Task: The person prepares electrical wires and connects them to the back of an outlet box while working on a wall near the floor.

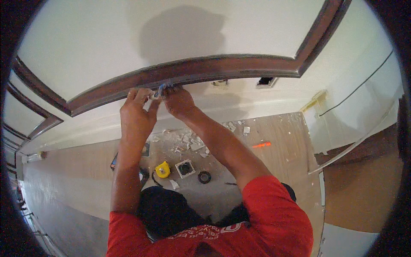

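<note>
Both hands are raised to the white wall, just below a dark brown moulding (188, 70). My left hand (136, 112) is closed in a pinch at a small whitish piece (151, 94). Close beside it, my right hand (180, 102) has its fingers curled in at the wall. A small blue and white bit (162, 90) shows between the two hands; its kind is too small and blurred to tell. The right fingertips are partly hidden, so what they grip cannot be made out.
Broken plaster pieces (188, 141) litter the floor below. Nearby lie a yellow tape measure (162, 170), a white square electrical fitting (185, 169), a black tape roll (204, 177) and an orange screwdriver (262, 145). A rectangular wall cutout (266, 82) is to the right.
</note>
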The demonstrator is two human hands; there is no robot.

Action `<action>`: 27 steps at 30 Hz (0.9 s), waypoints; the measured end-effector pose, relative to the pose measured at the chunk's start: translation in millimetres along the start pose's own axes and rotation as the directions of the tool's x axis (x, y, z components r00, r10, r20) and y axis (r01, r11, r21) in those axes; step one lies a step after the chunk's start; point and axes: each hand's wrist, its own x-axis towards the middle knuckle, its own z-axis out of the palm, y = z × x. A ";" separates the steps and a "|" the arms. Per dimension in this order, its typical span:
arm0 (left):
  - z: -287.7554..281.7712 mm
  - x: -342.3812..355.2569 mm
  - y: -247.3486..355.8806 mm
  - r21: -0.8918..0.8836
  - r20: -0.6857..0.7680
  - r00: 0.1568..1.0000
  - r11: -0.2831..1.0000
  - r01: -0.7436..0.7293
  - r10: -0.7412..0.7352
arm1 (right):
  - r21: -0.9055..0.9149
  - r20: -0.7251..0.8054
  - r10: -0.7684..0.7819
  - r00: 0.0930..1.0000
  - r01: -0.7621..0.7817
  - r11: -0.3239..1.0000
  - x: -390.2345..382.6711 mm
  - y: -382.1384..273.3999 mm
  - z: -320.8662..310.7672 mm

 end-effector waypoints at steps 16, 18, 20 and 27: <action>77.5 -38.9 -12.2 -0.606 -0.125 0.894 0.746 0.275 -0.430 | 0.189 -0.165 0.188 0.968 -0.156 0.970 -28.3 -14.6 10.4; 82.3 -44.7 -17.6 -0.662 -0.106 0.915 0.714 0.228 -0.390 | 0.202 -0.134 0.194 0.972 -0.165 0.965 -33.4 -9.7 6.5; 87.4 -46.9 -19.2 -0.693 -0.138 0.921 0.700 0.172 -0.363 | 0.227 -0.166 0.161 0.973 -0.121 0.966 -38.3 -4.1 10.2; 96.2 -46.5 -25.4 -0.702 -0.209 0.870 0.688 0.184 -0.446 | 0.311 -0.095 0.377 0.921 -0.332 0.891 -55.0 0.8 11.9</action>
